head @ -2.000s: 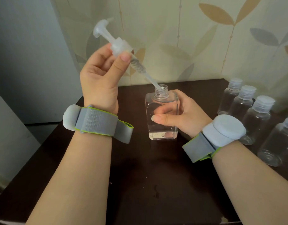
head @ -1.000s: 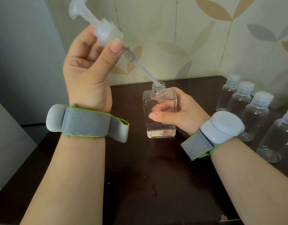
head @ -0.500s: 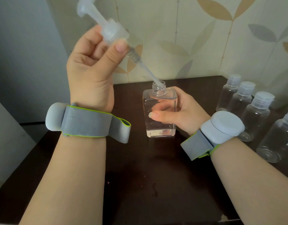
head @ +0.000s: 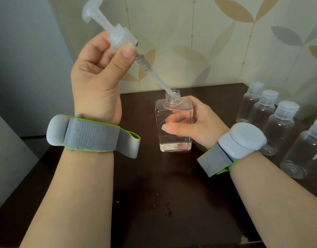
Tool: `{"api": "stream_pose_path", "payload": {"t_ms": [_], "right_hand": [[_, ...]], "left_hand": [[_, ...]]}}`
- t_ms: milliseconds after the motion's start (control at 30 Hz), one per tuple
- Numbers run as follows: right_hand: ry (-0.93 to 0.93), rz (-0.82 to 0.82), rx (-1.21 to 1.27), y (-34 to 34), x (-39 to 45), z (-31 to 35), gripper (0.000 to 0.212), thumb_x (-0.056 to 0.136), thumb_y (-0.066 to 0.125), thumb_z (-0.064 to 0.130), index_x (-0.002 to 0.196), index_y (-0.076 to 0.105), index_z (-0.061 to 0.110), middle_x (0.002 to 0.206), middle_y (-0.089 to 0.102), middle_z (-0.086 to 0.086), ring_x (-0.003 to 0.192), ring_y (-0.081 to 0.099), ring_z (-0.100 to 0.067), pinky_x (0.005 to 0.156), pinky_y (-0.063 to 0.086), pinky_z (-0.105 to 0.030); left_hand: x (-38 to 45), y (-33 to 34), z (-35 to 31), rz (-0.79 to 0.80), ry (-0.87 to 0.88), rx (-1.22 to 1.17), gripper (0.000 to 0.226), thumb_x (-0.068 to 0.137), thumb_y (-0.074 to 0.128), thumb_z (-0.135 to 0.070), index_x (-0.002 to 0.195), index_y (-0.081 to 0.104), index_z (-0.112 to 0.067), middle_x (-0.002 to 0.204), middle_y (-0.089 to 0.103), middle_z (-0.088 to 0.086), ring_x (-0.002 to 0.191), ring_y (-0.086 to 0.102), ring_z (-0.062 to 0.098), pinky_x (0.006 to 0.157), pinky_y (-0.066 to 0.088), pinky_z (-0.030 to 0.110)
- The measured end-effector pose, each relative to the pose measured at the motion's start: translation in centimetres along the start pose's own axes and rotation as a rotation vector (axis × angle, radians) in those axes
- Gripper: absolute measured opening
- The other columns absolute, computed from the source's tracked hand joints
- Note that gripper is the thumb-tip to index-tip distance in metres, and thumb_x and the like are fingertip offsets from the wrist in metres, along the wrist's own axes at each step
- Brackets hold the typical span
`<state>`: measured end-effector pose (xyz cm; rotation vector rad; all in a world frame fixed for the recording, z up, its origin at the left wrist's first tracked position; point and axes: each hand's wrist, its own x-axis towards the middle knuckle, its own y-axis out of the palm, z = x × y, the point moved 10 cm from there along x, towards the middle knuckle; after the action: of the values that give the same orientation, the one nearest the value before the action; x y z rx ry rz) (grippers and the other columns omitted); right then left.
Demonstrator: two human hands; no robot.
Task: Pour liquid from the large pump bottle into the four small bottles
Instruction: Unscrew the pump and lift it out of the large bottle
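Left hand [head: 96, 72] fingers pinch the translucent white pump head [head: 118, 35], tube tip at the clear square pump bottle [head: 173, 126]'s neck. Right hand [head: 191, 125] clamps its smooth, likely slippery sides; four capped small clear bottles [head: 277, 127] stand right.

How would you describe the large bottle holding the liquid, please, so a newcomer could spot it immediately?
On the dark brown wooden table, look at the middle, left of the row of four small round clear plastic bottles. There the right hand grips a square-sided clear plastic bottle. Unlike its capped, empty neighbours, it is open-necked and holds clear liquid.
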<state>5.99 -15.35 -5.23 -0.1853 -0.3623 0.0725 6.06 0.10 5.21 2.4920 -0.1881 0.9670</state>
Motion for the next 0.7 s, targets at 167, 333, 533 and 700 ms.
{"api": "stream_pose_path", "payload": {"t_ms": [167, 333, 533, 700], "right_hand": [[-0.001, 0.0, 0.002, -0.1, 0.0, -0.2, 0.044, 0.051, 0.079, 0.036, 0.088, 0.056, 0.031, 0.072, 0.069, 0.008, 0.077, 0.065, -0.01, 0.084, 0.048, -0.035], [0.003, -0.001, 0.021, 0.0, 0.2, -0.5, 0.044, 0.052, 0.081, 0.03, 0.087, 0.055, 0.029, 0.069, 0.069, 0.008, 0.072, 0.064, -0.011, 0.077, 0.049, -0.034], [0.008, -0.008, 0.008, -0.1, 0.3, -0.7, 0.041, 0.052, 0.079, 0.032, 0.086, 0.056, 0.032, 0.071, 0.069, 0.008, 0.075, 0.065, -0.011, 0.083, 0.049, -0.04], [0.006, 0.004, 0.004, -0.1, 0.3, -0.7, 0.043, 0.053, 0.078, 0.032, 0.089, 0.055, 0.031, 0.073, 0.069, 0.008, 0.076, 0.065, -0.01, 0.083, 0.05, -0.039]], "left_hand": [[0.0, -0.9, 0.3, -0.07, -0.054, -0.037, 0.018, 0.076, 0.059, -0.007, 0.094, 0.056, -0.008, 0.075, 0.068, -0.004, 0.064, 0.056, 0.006, 0.078, 0.044, 0.024], [0.0, -1.9, 0.5, -0.152, -0.067, -0.072, 0.013, 0.084, 0.055, -0.003, 0.097, 0.056, -0.005, 0.079, 0.065, 0.001, 0.063, 0.056, 0.006, 0.076, 0.046, 0.023], [0.1, -2.6, 0.6, -0.203, -0.073, -0.103, 0.008, 0.086, 0.055, -0.005, 0.089, 0.06, -0.009, 0.075, 0.066, -0.001, 0.064, 0.06, 0.008, 0.074, 0.048, 0.022], [0.1, -4.8, 1.9, -0.363, -0.135, -0.21, 0.01, 0.084, 0.06, -0.01, 0.094, 0.059, -0.011, 0.083, 0.064, 0.0, 0.064, 0.061, 0.007, 0.072, 0.048, 0.019]]}}
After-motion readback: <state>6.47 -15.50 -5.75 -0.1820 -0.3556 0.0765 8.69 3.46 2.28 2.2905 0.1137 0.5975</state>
